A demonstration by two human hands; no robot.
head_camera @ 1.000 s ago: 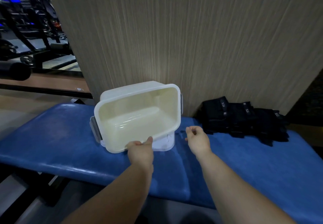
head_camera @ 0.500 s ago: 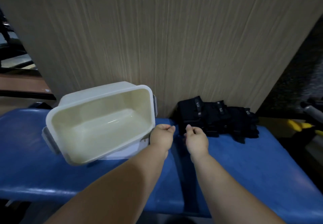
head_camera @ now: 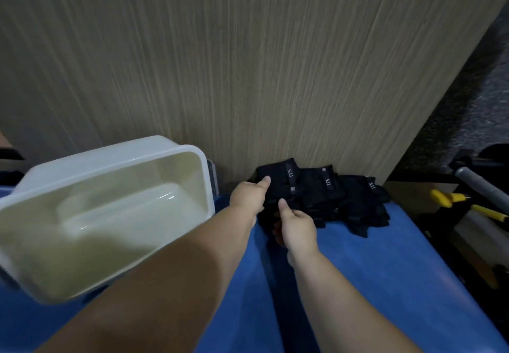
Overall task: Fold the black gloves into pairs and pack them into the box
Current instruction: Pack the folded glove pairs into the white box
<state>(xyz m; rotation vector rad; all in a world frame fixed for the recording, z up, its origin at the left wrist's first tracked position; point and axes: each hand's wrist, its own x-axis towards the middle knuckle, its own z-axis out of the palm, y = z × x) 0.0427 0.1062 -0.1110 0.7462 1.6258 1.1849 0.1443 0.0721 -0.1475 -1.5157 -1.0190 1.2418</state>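
Note:
A pile of black gloves (head_camera: pixel 325 192) with small grey strap labels lies on the blue padded bench (head_camera: pixel 363 275), against the wooden panel. My left hand (head_camera: pixel 246 199) reaches the leftmost glove, its thumb on the glove's top edge and its fingers hidden behind the hand. Just below, my right hand (head_camera: pixel 297 226) pinches the same glove's near edge, thumb on top and fingers curled under. The cream plastic box (head_camera: pixel 205 165) stands at the left, tilted with its opening toward me, and nothing is inside it.
A tall wood-grain panel (head_camera: pixel 248 63) rises directly behind the bench. To the right, past the bench's edge, there are yellow-handled tools (head_camera: pixel 446 198) and a grey bar (head_camera: pixel 479 187) on a dark frame. My left forearm crosses in front of the box.
My view has swung right and closer. The left hand let go of the box rim, and both hands moved forward from mid-bench onto the leftmost glove.

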